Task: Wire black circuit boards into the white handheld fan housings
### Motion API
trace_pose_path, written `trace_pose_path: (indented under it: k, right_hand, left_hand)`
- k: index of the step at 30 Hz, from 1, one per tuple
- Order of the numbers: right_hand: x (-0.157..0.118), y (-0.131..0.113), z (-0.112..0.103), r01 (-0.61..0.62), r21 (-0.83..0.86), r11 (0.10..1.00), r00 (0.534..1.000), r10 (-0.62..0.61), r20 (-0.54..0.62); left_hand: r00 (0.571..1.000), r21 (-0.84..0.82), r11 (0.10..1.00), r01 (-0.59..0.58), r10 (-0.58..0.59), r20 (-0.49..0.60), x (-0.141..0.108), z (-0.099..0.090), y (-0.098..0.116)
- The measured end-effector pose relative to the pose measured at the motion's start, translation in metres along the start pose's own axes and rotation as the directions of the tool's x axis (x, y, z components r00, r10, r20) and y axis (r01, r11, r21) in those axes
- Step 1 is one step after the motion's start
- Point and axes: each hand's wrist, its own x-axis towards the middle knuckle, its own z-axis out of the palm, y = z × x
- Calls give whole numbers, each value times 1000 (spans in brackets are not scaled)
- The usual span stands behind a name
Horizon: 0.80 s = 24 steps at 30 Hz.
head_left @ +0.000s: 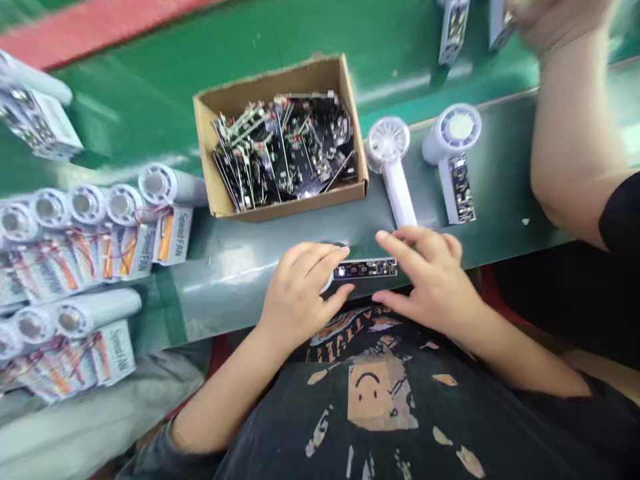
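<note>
A narrow circuit board [365, 269] sits between the hands, just inside the bench's [235, 293] front edge, its left end held in the closed grip of the left hand [300, 293]. The right hand [425, 280] has an open grip, spread over the board with room around it. Beyond lies a gap, then a cardboard box [215, 153] of boards; a white handheld fan [393, 167] lies near the right hand, and packaged fans [85, 227] sit well left.
</note>
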Motion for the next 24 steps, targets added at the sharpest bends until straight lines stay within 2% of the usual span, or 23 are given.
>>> trace_pose_path:
  k: [5, 8, 10, 13, 15, 17, 19, 20, 22, 24]
  right_hand:
    - [19, -18, 15, 51, -176, 983, 984, -19, 176]
    - [27, -25, 15, 42, -198, 979, 978, 0, 208]
    - [31, -28, 13, 59, -183, 981, 973, -16, 229]
    - [33, -29, 10, 62, -99, 993, 956, -31, 290]
    - [32, -28, 8, -18, 17, 1000, 956, 12, 292]
    - [29, -28, 7, -151, 179, 972, 961, 101, 259]
    - [26, -31, 9, -262, 409, 874, 956, 175, 237]
    - [24, -34, 11, -287, 542, 790, 954, 184, 238]
    - [22, -44, 19, -265, 769, 581, 964, 137, 228]
    - [21, -57, 29, -196, 886, 420, 981, 80, 179]
  left_hand:
    - [973, -308, 952, -2, -70, -222, -12, 1, -9]
    - [954, -381, 924, 26, -137, -268, -27, 5, -16]
    - [945, -375, 922, 94, -201, -257, -39, 8, -21]
    - [920, -398, 894, 205, -315, -235, -58, 11, -28]
    - [898, -449, 862, 236, -370, -237, -70, 13, -32]
    - [879, -523, 816, 246, -414, -234, -78, 13, -34]
    - [868, -615, 751, 241, -450, -210, -81, 14, -32]
    - [868, -665, 709, 235, -461, -185, -80, 14, -29]
    - [882, -769, 599, 222, -460, -104, -75, 15, -21]
    - [900, -858, 465, 220, -436, -5, -66, 15, -11]
